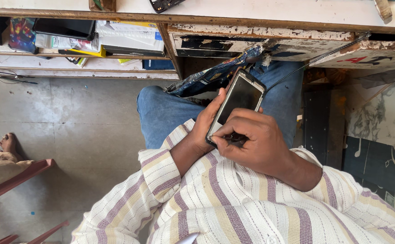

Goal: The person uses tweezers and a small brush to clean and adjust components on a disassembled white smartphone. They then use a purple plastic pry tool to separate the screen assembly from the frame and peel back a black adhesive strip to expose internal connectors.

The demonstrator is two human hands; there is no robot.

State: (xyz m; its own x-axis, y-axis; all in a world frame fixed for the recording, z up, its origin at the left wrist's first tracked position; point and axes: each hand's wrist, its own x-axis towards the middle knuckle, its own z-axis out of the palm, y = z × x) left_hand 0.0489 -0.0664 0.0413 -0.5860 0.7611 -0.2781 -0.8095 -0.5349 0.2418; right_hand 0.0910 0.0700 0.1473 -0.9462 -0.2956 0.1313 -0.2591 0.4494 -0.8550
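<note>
Black-screened phone (240,98) is lying in the left hand (205,124), fingers wrapping its edge; right hand (256,140) fingers are pinching at its lower end.

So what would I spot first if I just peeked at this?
The phone, dark-screened, in the middle over the lap: the left hand cradles it and the right hand pinches at its lower edge. Then the chipped desk above, and a red chair at the lower left.

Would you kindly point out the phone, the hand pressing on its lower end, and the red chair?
phone (241,97), head view, middle of the dark screen.
right hand (256,142), head view, back of the hand.
red chair (14,180), head view, upper rail.
</note>
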